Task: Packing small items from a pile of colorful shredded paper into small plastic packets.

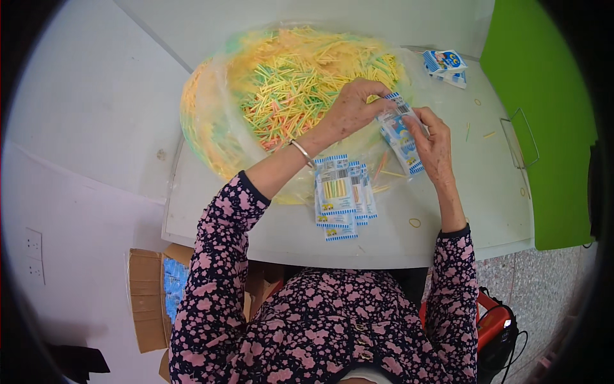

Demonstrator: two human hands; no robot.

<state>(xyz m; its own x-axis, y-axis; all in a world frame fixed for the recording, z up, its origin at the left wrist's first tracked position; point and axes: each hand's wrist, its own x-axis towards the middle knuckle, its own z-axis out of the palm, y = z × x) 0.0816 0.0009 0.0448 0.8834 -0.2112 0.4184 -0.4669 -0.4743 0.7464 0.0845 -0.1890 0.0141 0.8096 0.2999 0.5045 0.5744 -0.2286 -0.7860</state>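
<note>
In front of me, my right hand [433, 142] grips a small stack of blue-and-white packets [400, 142] upright at the table's right-middle, thumb across the front. The fingertips of my left hand [358, 107] pinch the top edge of the same packets. Left of them spreads a large clear plastic bag [220, 137], filled with thin yellow, green and orange sticks [288, 96]. Nearer to me lies an overlapping pile of flat packets [336, 201], sticks showing through their clear windows. A few loose sticks [382, 163] rest between this pile and the held packets.
Another stack of blue-and-white packets [446, 62] lies at the back right. Rubber bands [414, 223] and stray sticks [489, 135] dot the white table [460, 185]. A green panel [543, 128] borders its right side. An open cardboard box [146, 288] at lower left contains blue packets [174, 285].
</note>
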